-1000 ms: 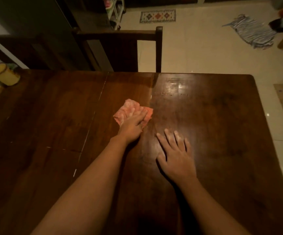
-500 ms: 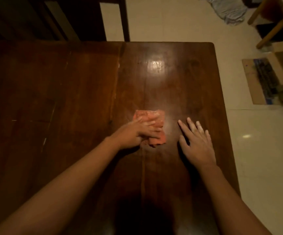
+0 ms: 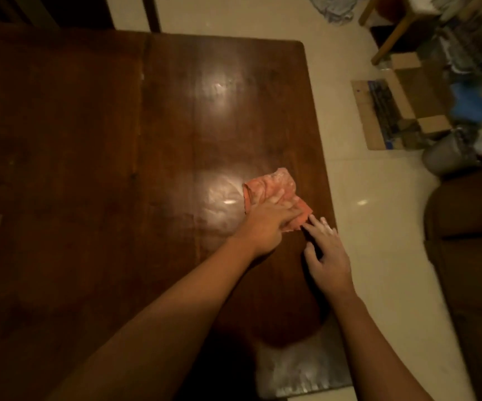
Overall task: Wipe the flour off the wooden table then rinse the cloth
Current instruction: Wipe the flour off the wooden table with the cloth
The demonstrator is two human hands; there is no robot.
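Our left grip [image 3: 266,219] has slid the pink cloth [image 3: 274,182] to the right, close to the edge of the bench [image 3: 104,140]. Its fingers lie flat and press the cloth down. Our right grip [image 3: 328,257] rests flat on the bench, fingers loose, just beside the cloth.

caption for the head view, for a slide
Left hand presses an orange cloth on the wooden table, right hand beside it.
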